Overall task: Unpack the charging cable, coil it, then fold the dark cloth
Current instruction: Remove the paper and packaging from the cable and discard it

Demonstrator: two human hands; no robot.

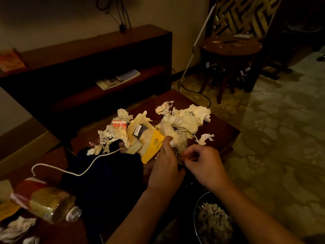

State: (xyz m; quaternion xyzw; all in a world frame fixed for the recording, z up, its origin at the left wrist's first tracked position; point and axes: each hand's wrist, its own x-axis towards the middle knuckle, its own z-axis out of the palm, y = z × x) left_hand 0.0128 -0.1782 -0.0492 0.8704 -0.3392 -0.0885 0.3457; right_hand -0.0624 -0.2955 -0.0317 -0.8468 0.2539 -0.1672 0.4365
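Head view: both hands worked a clear wrapper over the table. The left hand clamped it between thumb and curled fingers, and the right hand had its fingers curled tight, apparently pinching the wrapper's lower edge. A hard tear could, I judged, jerk the contents loose or sweep the paper scraps at twelve o'clock off the table. The white cable lay at nine o'clock from the hands, a thin limp cord running uncoiled in loose bends across the crumpled dark cloth, its far end vanishing beside the yellow packet
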